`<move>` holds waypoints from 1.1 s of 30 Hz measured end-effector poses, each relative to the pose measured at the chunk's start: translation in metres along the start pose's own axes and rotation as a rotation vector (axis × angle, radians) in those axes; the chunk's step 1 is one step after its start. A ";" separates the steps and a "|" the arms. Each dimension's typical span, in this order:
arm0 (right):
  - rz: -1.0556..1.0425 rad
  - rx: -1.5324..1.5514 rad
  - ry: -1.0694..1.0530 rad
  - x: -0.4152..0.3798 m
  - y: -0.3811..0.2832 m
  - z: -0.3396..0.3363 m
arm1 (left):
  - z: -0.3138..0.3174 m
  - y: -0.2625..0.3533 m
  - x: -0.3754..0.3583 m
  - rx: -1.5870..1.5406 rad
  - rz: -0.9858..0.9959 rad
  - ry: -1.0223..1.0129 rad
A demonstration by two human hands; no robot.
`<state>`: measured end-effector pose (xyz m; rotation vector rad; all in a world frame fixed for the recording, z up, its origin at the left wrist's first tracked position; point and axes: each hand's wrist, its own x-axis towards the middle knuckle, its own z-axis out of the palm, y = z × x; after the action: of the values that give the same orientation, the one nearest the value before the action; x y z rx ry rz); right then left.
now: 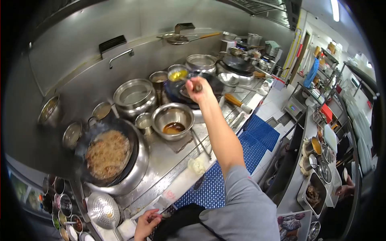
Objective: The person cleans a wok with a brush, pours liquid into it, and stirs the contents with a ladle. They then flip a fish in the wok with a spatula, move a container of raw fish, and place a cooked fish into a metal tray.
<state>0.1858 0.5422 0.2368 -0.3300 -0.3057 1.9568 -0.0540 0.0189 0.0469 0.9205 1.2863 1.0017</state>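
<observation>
Perforated steel skimmer, round, dished, lies at counter edge below wok. Left hand near bottom, just right of skimmer, fingers curled on counter edge; whether it holds anything, cannot tell. Wok, dark, round, full of brown fried noodles, sits in steel ring. Right of wok: shiny steel bowl with brown sauce pooled inside. Further right, well beyond wok, right hand on outstretched arm, fingers closed round ladle handle; handle thin, metal, long axis running left from fist; its bowl unclear.
</observation>
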 end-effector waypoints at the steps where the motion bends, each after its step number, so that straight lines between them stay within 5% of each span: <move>1: 0.053 -0.040 0.099 0.005 -0.017 -0.017 | 0.004 -0.003 0.003 -0.023 -0.025 0.003; 8: -0.145 -0.896 0.334 0.006 -0.056 -0.109 | 0.024 0.001 0.009 0.230 -0.238 -0.089; 11: -0.169 -1.181 0.297 -0.005 -0.075 -0.121 | -0.002 -0.088 0.020 0.048 -0.332 -0.096; 14: -0.490 -1.691 0.310 -0.005 -0.088 -0.118 | -0.015 -0.167 0.024 -0.065 -0.435 0.009; 18: -0.369 -1.443 0.292 -0.038 -0.098 -0.074 | -0.037 -0.308 0.030 -0.315 -0.467 0.177; 21: -0.334 -0.806 0.083 -0.045 -0.098 -0.086 | -0.022 -0.289 0.042 -0.164 -0.384 0.312; 24: -0.423 -1.208 0.251 -0.029 -0.074 -0.123 | 0.008 -0.222 0.043 0.018 -0.313 0.439; 26: -0.315 -0.869 0.237 -0.034 -0.066 -0.121 | 0.023 -0.177 0.037 0.175 -0.266 0.526; 27: -0.262 -0.693 0.241 -0.031 -0.063 -0.122 | -0.003 -0.254 0.049 -0.061 -0.389 0.513; 28: -0.203 -0.516 0.244 -0.026 -0.061 -0.125 | -0.003 -0.253 0.043 0.062 -0.388 0.491; 31: -0.151 -0.275 0.037 -0.027 -0.060 -0.113 | -0.005 -0.228 0.028 0.400 -0.371 0.415; 33: -0.073 -0.190 -0.243 -0.020 -0.050 -0.097 | 0.005 -0.216 0.017 0.119 -0.321 0.467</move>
<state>0.2718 0.5494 0.1669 -0.1991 -0.6555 1.9016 -0.0330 -0.0334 -0.1621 0.5530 1.8364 0.9191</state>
